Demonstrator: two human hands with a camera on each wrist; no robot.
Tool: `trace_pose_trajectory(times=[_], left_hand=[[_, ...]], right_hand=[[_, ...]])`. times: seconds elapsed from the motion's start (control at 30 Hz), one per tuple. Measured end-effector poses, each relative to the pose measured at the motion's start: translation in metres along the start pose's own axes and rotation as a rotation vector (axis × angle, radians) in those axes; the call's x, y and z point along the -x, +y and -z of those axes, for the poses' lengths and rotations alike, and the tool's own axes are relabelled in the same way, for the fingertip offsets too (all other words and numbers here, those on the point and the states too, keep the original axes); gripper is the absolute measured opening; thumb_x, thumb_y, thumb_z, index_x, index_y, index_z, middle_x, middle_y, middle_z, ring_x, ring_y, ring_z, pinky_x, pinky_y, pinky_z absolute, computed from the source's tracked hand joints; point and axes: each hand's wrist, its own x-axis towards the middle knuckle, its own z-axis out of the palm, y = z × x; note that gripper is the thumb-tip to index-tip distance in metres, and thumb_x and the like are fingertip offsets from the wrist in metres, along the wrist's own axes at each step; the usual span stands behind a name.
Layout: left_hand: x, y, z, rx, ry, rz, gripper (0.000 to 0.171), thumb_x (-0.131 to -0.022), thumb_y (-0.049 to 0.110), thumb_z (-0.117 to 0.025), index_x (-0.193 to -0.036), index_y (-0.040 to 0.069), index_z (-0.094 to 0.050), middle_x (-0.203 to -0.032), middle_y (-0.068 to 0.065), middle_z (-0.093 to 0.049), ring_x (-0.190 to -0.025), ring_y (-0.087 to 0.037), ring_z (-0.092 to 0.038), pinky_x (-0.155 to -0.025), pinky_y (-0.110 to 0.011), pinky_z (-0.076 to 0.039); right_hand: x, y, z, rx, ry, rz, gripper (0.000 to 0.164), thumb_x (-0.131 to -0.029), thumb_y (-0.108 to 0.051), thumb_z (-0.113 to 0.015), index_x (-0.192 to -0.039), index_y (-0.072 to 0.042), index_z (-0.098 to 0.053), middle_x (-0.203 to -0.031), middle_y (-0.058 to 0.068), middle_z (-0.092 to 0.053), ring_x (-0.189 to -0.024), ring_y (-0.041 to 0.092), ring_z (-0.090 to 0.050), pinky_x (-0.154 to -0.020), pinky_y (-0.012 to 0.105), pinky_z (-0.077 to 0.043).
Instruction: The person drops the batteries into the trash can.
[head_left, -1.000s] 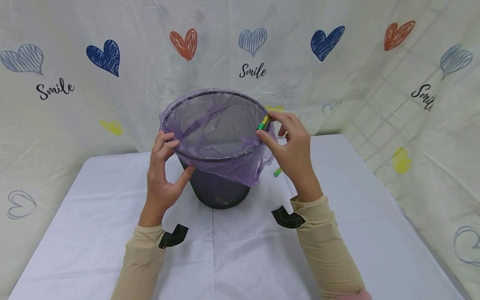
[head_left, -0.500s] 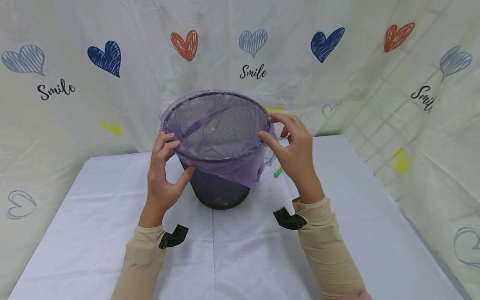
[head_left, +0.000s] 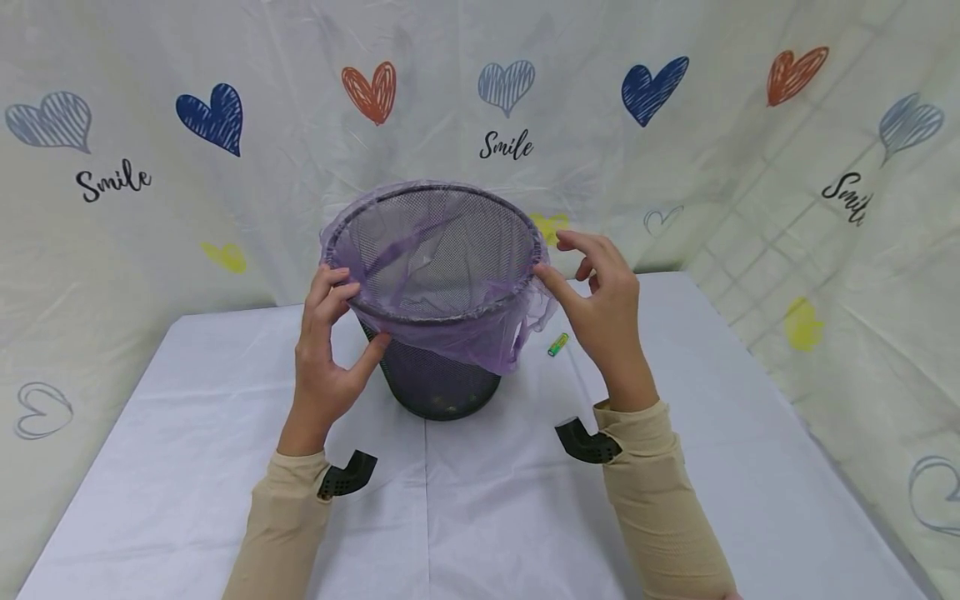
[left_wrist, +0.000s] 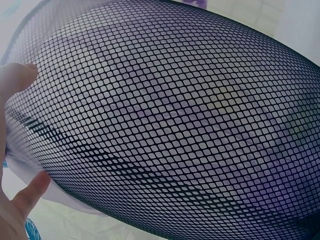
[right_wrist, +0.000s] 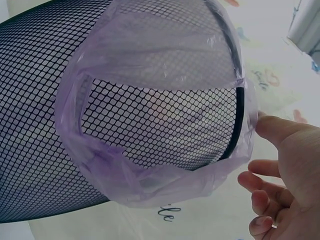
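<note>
A black mesh wastebasket (head_left: pixel 442 400) stands tilted on the table, its mouth toward me. A thin purple bin bag (head_left: pixel 487 346) lines it and is folded over the rim. My left hand (head_left: pixel 326 367) holds the rim on the left, fingers over the edge and thumb against the outside. My right hand (head_left: pixel 603 308) is beside the right rim, fingers apart and holding nothing; the thumb is at the bag's edge. A small green and yellow battery (head_left: pixel 557 344) lies on the table right of the basket. The basket's contents are hard to make out through the mesh.
A white cloth covers the table (head_left: pixel 480 517). Behind it and to the right hangs a pale curtain (head_left: pixel 435 150) printed with hearts and "Smile". Each wrist carries a black camera mount, the left mount (head_left: pixel 348 473) and the right mount (head_left: pixel 587 442).
One second ago my right hand pinched a battery over the right rim; it let go and that battery is out of sight. The hand has since drawn slightly right. The left hand stays put.
</note>
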Motion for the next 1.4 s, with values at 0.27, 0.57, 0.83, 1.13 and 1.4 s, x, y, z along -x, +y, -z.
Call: trace_pose_trajectory(times=[0.27,0.57,0.83,1.13,1.4], left_hand=[[-0.002,0.006,0.000,-0.006,0.005,0.000,0.058,-0.081,0.031,-0.066,-0.123,-0.005,-0.046,-0.137,-0.021,-0.040,-0.138,-0.036,-0.024,-0.103,-0.024,-0.040],[-0.013,0.033,0.002,0.026,0.024,-0.014,0.051,-0.082,0.022,-0.065,-0.119,-0.008,-0.046,-0.131,-0.028,-0.042,-0.135,-0.041,-0.026,-0.101,-0.023,-0.041],[-0.015,0.037,0.002,0.026,0.022,-0.018,0.051,-0.083,0.022,-0.064,-0.118,-0.011,-0.045,-0.129,-0.032,-0.041,-0.134,-0.044,-0.025,-0.102,-0.022,-0.040],[-0.014,0.032,0.001,0.020,0.024,-0.022,0.052,-0.083,0.024,-0.064,-0.119,-0.009,-0.045,-0.130,-0.029,-0.042,-0.135,-0.042,-0.026,-0.103,-0.023,-0.041],[-0.004,0.008,-0.001,0.005,0.021,-0.013,0.058,-0.082,0.032,-0.065,-0.121,-0.007,-0.045,-0.135,-0.023,-0.041,-0.137,-0.038,-0.025,-0.102,-0.025,-0.042]], right_hand=[[0.004,0.018,0.001,0.005,0.018,-0.027,0.043,-0.075,-0.020,-0.074,-0.116,-0.015,-0.062,-0.103,0.005,-0.063,-0.070,0.018,-0.043,-0.057,0.018,-0.028],[0.010,0.028,0.006,0.034,0.023,-0.054,0.042,-0.077,-0.027,-0.072,-0.117,-0.020,-0.062,-0.103,0.002,-0.064,-0.070,0.014,-0.042,-0.057,0.026,-0.032],[0.015,0.038,0.008,0.049,0.024,-0.075,0.042,-0.077,-0.027,-0.072,-0.117,-0.019,-0.062,-0.102,0.003,-0.064,-0.069,0.014,-0.041,-0.058,0.025,-0.033],[0.019,0.045,0.008,0.058,0.018,-0.088,0.043,-0.076,-0.027,-0.073,-0.117,-0.017,-0.062,-0.103,0.003,-0.064,-0.069,0.015,-0.042,-0.056,0.027,-0.033],[0.023,0.053,0.008,0.059,0.027,-0.111,0.042,-0.077,-0.029,-0.072,-0.116,-0.017,-0.062,-0.103,0.002,-0.065,-0.069,0.016,-0.042,-0.057,0.020,-0.031]])
